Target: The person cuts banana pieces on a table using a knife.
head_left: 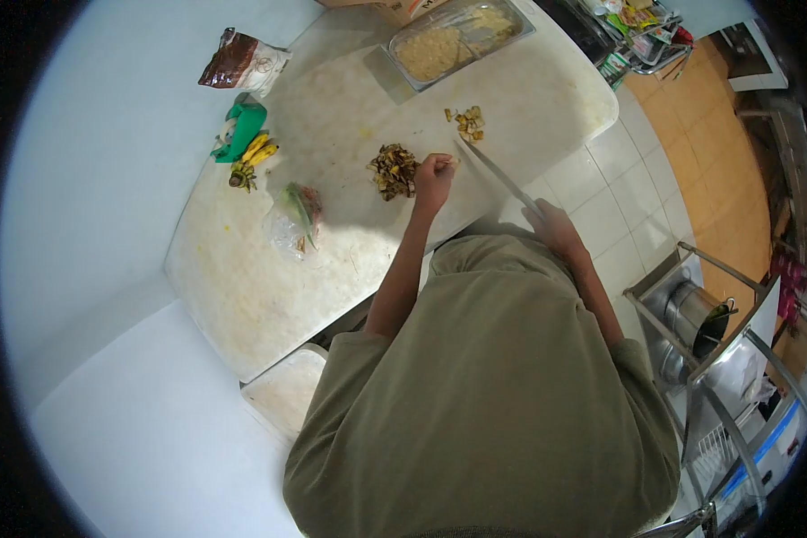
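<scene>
My right hand is closed around the handle of a long knife, whose blade slants up and left over the table. Its tip is close to a small group of cut yellowish pieces. The fingers of my left hand are pinched together, and a small pale piece shows at their tips; its kind is too small to tell. Just left of that hand lies a larger heap of chopped brown and yellow pieces.
On the white table are a metal tray of pale chopped food, a clear plastic bag, yellow bananas, a green object and a brown-white packet. A metal rack with a pot stands at right.
</scene>
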Motion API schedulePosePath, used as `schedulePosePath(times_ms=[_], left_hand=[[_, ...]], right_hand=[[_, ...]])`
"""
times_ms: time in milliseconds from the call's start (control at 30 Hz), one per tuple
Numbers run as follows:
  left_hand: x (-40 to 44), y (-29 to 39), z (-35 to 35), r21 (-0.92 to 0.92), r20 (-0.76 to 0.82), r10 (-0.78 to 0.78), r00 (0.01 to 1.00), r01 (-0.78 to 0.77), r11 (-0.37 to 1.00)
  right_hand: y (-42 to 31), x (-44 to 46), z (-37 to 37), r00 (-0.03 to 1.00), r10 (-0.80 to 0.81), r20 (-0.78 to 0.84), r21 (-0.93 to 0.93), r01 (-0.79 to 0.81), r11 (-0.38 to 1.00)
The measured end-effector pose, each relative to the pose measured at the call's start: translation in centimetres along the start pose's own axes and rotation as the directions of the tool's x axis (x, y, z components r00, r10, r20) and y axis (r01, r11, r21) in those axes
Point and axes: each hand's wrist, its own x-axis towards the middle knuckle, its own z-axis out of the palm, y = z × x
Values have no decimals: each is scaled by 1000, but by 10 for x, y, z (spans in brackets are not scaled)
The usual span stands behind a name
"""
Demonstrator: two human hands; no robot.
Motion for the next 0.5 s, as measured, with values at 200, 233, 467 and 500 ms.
schedulePosePath(times_ms=[200,233,467,500], left_hand=[[-22,-20,29,157,-123,-87,989,105,982],[-22,-25,28,168,-107,-74,991,91,982],[-26,-28,17,170,-61,-57,996,67,983],[-26,-28,16,166,-55,-61,997,69,984]], right_hand=[[4,5,7,999,-1,35,-93,4,996],[4,4,8,999,-11,43,-103,15,995],[3,0,12,994,-19,106,-205,40,978],[5,-1,13,994,-39,103,-201,60,978]])
